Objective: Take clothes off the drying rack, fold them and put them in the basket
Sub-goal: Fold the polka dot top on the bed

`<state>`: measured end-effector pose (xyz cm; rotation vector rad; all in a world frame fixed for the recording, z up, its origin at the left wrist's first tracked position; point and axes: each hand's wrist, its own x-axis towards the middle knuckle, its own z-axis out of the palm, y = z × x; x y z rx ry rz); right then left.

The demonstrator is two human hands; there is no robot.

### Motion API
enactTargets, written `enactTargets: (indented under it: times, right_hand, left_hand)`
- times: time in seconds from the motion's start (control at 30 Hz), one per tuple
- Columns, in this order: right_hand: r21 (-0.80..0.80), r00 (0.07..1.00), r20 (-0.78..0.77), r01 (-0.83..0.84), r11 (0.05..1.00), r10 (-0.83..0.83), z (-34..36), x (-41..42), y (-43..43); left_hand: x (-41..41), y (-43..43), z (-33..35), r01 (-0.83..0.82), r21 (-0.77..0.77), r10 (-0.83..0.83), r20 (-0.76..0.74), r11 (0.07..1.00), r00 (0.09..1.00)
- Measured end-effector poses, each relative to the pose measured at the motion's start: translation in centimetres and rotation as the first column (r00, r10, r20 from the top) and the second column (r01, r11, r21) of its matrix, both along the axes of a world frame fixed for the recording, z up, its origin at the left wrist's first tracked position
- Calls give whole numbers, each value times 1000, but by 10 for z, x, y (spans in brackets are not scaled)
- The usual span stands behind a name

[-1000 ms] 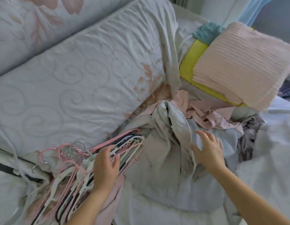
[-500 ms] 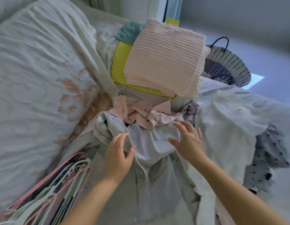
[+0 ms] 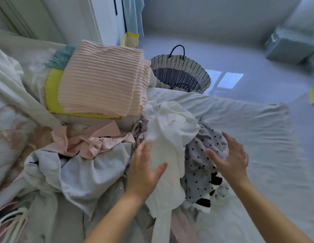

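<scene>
Both hands reach over the white garment [image 3: 170, 137]: left hand [image 3: 144, 170] and right hand [image 3: 230, 159], fingers spread wide, holding nothing; it lies crumpled.

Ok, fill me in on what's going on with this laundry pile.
A person is working through a heap of unfolded clothes on a bed. Both hands are open and grip nothing: the left hand is at a white garment, the right hand over a polka-dot garment. A folded pink ribbed piece lies stacked behind the heap. The woven basket stands on the floor beyond, with no clothes visible inside.
</scene>
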<state>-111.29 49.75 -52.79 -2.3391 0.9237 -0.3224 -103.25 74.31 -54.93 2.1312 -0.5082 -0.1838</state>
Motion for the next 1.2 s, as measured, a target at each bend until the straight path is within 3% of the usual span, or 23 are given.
enactTargets:
  times: [0.13,0.2,0.3,0.4,0.6,0.83,1.03,1.2]
  right_hand:
    - [385,985,-18,164,908,-171,-35,-34,-37]
    - [501,981,-53,187,845,-185,-53,-45,-46]
    - [550,989,-62,148,822,-136,-75,-50,-57]
    - [562,988,-103,150,813,-111,-97,-43,-70]
    - [655,981,-151,190,732,-119,-137,-27,-75]
    - [808,971,-31,163,566,-237,-164,18,-30]
    - [770,979,59,80,633,-195,-178,79,13]
    - [675,992,30,68,735,-119,-175,134,43]
  left_hand:
    - [-18,-94,12,145,228,-185,162,963,969]
    - [-22,-137,3,194,383,-307,258,903,916]
    - [-17,-176,-26,146,624,-384,267,768,884]
    - [-8,-179,-70,132,747,-432,222,651,874]
    - [20,-168,-110,150,771,-445,187,619,876]
    - [50,-160,-131,119,718,-449,289,686,845]
    - [105,-117,-139,41,728,-407,336,685,849]
    - [152,-85,-138,-43,726,-383,412,687,827]
